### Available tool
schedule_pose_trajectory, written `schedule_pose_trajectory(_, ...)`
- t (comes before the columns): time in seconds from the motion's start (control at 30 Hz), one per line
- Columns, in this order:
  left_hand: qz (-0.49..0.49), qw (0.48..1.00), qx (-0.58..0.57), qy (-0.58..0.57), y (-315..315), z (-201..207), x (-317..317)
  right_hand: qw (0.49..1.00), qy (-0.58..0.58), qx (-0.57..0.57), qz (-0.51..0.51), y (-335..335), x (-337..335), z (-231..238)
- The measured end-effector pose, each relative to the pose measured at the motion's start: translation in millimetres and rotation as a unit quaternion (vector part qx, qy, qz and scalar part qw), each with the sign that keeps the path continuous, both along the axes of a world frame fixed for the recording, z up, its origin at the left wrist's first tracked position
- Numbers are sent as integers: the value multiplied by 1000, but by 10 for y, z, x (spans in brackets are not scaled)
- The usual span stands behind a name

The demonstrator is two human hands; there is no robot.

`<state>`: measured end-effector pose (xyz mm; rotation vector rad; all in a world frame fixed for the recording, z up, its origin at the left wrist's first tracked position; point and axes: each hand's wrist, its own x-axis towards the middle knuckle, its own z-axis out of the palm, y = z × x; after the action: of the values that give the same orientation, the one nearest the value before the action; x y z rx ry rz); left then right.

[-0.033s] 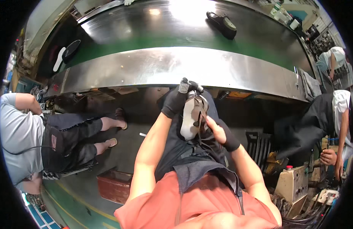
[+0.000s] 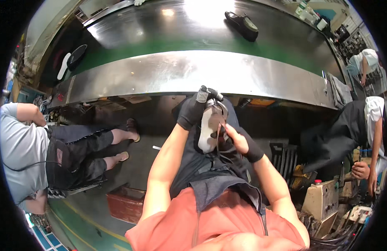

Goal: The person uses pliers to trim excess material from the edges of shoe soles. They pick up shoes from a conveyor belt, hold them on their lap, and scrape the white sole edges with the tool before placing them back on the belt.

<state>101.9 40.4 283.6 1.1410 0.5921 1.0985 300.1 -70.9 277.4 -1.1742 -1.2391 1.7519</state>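
Note:
A shoe-shaped piece rests over my lap, its pale underside with brown patches facing up. My left hand, in a black glove with light tape round the fingers, is closed round its far end. Against its right edge my right hand, also in a black covering with bare fingers, pinches a thin dark strip that runs along that edge. Dark material hangs below the right fingers, and its shape is hard to make out. The far fingertips of the left hand are partly hidden.
Ahead stands a metal-edged bench with a green belt; a black shoe lies on it. At its left lie a white insole-shaped piece and a dark sole-shaped piece. Co-workers sit at both sides; a reddish crate is at left.
My right thumb has shifted slightly up and left along the edge, and the dark strip now lies differently beside it. My left hand keeps its hold.

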Motion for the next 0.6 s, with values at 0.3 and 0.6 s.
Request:
schedule_pose_trajectory(0.3,49,992,86,75,-180,205,66,985,-168,19,-20,-215,-192,406)
schedule_pose_trajectory(0.6,74,974,184,107,-178,280,96,994,-90,63,-18,-233,-70,-2)
